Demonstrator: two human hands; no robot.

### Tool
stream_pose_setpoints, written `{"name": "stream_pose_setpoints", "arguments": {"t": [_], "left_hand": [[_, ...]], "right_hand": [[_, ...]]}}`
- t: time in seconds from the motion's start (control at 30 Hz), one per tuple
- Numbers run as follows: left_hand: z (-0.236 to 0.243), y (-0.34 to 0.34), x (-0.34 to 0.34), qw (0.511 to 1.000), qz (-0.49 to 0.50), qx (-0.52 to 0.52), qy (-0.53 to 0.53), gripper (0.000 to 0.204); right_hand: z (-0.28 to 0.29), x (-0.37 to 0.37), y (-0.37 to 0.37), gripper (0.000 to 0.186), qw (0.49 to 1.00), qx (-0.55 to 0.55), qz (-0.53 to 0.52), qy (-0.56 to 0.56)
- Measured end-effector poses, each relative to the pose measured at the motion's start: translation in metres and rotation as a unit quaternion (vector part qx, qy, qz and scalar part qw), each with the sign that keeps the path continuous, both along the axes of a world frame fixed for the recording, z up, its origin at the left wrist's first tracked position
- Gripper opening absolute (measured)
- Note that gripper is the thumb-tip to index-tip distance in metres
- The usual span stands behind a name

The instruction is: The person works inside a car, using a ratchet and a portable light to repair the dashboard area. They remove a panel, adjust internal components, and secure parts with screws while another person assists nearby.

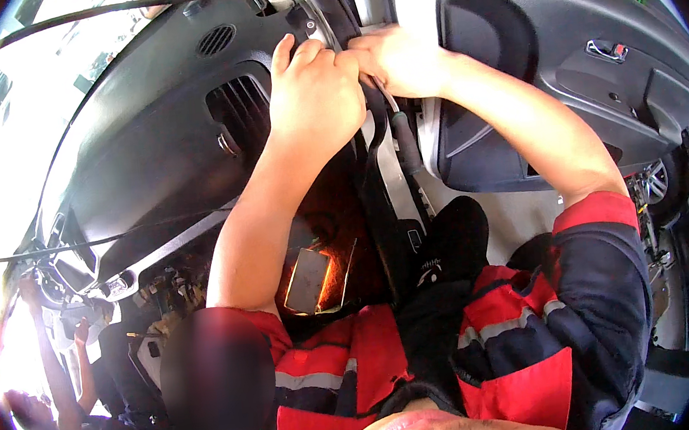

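Observation:
My left hand (316,93) is closed at the front door pillar, beside the dashboard's end, with its thumb raised. Its fingertips press on a black rubber door seal (374,142) that runs down the door opening. My right hand (400,60) meets it from the other side, fingers curled in at the same seal; the exact grip is hidden under the knuckles. From beneath the right fingers comes the thin metal shaft of a hand tool with a dark handle (406,143). That handle points back toward me, along the sill. The tool's tip is hidden.
A dark dashboard (129,128) with air vents fills the left. The open car door (545,55) stands on the right. A lit rectangular lamp (308,281) lies in the footwell. Another person's arms (57,375) show at the lower left, and a wheel (655,183) at the right.

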State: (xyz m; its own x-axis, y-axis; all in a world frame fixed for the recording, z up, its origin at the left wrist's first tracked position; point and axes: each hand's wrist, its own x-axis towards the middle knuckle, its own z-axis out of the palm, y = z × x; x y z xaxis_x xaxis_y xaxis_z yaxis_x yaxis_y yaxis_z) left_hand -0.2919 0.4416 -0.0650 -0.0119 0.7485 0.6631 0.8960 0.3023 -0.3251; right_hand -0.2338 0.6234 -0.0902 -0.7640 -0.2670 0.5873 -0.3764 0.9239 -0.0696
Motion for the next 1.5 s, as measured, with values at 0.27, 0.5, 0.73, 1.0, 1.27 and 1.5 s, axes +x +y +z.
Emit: {"name": "stream_pose_setpoints", "arguments": {"t": [0.27,0.5,0.73,1.0,1.27,1.5], "left_hand": [[-0.001,0.0,-0.001,1.0,-0.005,0.024,0.01,0.013],[-0.004,0.0,-0.003,0.999,-0.008,0.034,0.004,0.013],[-0.007,0.001,-0.003,0.999,-0.013,0.035,-0.005,0.015],[-0.005,0.0,-0.002,1.0,0.007,0.019,0.003,0.014],[-0.006,-0.001,-0.004,1.0,0.0,0.03,0.006,0.015],[-0.003,-0.001,-0.002,0.999,0.006,0.021,0.024,0.016]], "right_hand": [[0.007,0.006,-0.004,0.01,0.984,0.123,-0.017,0.128],[0.014,0.008,-0.007,0.009,0.986,-0.106,-0.023,-0.129],[0.007,-0.002,0.004,0.019,0.806,-0.448,0.03,-0.385],[0.008,0.006,-0.004,0.022,0.946,-0.238,0.0,-0.219],[0.004,0.006,-0.01,0.004,0.999,0.018,-0.029,-0.015],[0.006,0.002,-0.005,0.013,0.985,0.143,-0.031,0.095]]}}
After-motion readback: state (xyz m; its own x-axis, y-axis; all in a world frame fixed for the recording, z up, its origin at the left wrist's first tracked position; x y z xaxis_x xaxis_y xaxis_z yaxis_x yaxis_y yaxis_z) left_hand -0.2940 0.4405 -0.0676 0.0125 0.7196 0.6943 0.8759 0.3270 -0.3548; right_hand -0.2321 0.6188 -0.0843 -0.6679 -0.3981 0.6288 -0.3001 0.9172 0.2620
